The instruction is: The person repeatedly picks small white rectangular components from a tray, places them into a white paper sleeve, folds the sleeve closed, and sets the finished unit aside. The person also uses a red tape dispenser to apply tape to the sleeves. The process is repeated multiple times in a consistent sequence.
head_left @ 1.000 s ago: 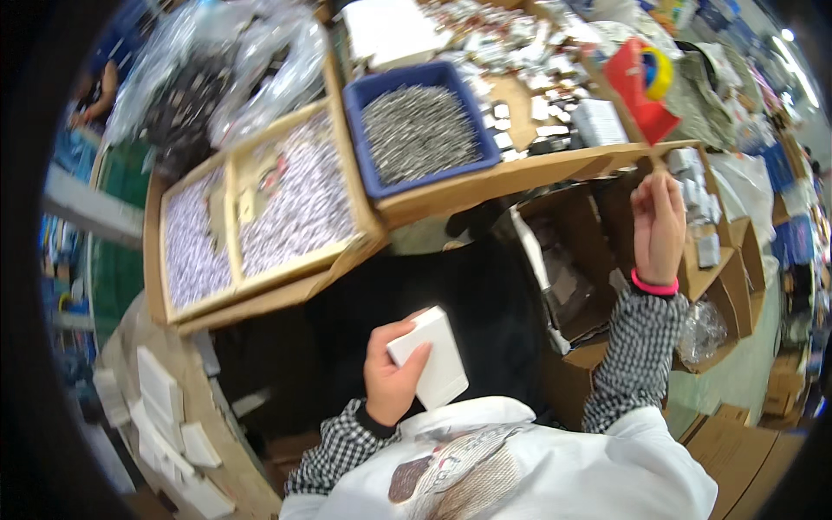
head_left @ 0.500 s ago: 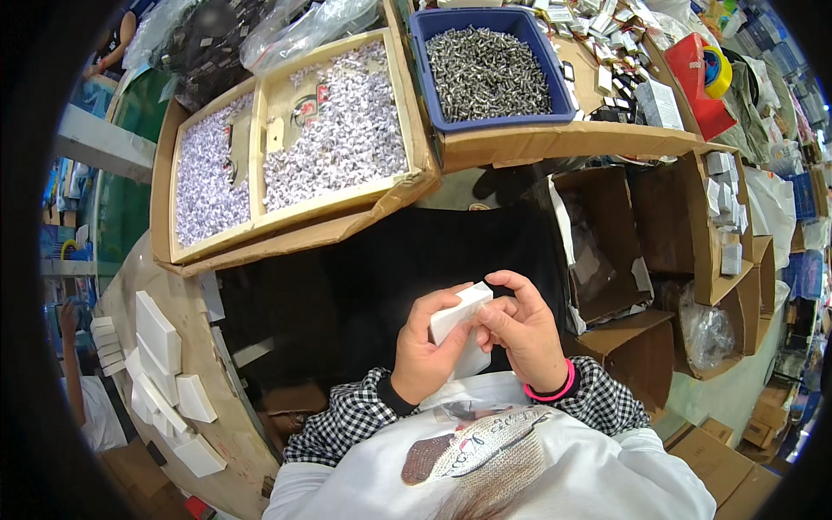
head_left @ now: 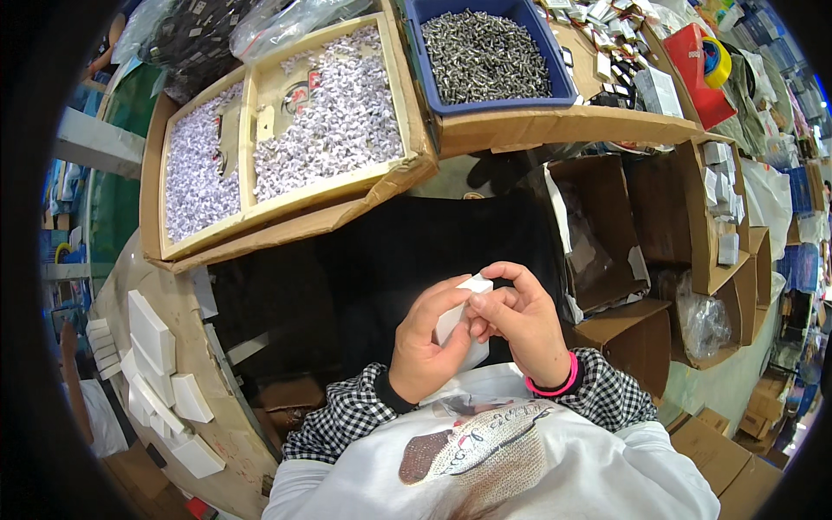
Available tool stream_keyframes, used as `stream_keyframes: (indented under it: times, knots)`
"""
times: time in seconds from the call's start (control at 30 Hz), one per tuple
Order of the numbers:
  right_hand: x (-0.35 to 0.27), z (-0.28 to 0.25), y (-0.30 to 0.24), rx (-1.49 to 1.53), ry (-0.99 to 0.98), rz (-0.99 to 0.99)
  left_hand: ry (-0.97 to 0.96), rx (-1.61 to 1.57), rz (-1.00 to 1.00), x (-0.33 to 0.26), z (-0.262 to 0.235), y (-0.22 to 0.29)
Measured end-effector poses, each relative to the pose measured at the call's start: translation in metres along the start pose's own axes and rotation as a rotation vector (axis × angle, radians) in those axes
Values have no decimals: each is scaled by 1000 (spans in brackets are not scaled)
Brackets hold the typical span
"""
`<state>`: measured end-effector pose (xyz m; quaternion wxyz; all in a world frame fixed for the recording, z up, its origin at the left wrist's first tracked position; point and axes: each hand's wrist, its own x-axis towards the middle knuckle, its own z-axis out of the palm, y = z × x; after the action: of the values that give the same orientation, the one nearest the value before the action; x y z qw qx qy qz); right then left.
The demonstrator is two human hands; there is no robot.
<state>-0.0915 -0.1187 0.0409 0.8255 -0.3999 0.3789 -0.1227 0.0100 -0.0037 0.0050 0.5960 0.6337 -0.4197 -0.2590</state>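
Note:
Above my lap I hold a small white box [head_left: 451, 324], tilted between both hands. My left hand [head_left: 419, 351] is closed round its left side, with the thumb across the near face. My right hand [head_left: 530, 336] grips the right edge near the upper end, thumb and fingers pinched together there. Its index finger reaches over the top end of the box. The fingers hide much of that end, so I cannot tell whether a flap is raised.
Ahead on the left, a divided wooden tray [head_left: 250, 139] holds many small white pieces. A blue bin [head_left: 498, 109] of small metal cylinders is beside it. White boxes [head_left: 156, 334] lie on the left table. Cardboard boxes [head_left: 607, 225] stand on the right, below a red tape dispenser [head_left: 693, 78].
My left fingers have moved further over the box's upper part, and the box looks turned slightly more upright. Both hands keep their hold. The whole view has shifted a little.

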Motion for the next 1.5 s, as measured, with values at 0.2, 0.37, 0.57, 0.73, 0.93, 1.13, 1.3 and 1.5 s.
stream_keyframes:
  times: [0.2,0.37,0.57,0.73,0.93,1.13,1.3,1.5]
  knots:
    - [5,-9,-11,-206,-41,93,12,-137,-156,-4,4,4]
    - [7,-17,5,-624,-35,125,48,-249,-128,-3,0,-1]
    - [6,-28,44,-932,-102,-487,158,-343,-355,1,-2,-11]
    - [13,-40,35,-665,-153,-199,60,0,-329,27,-17,-23]
    - [29,-64,-34,-851,-434,-1,-543,652,434,51,-20,6]
    - [27,-64,-94,-1115,-617,242,-618,584,377,57,1,13]
    - [33,-101,-195,-1238,-173,-615,-550,148,-8,43,-3,-6]
    - [101,-137,-270,-1940,368,-1032,-519,9,-167,34,6,-20]
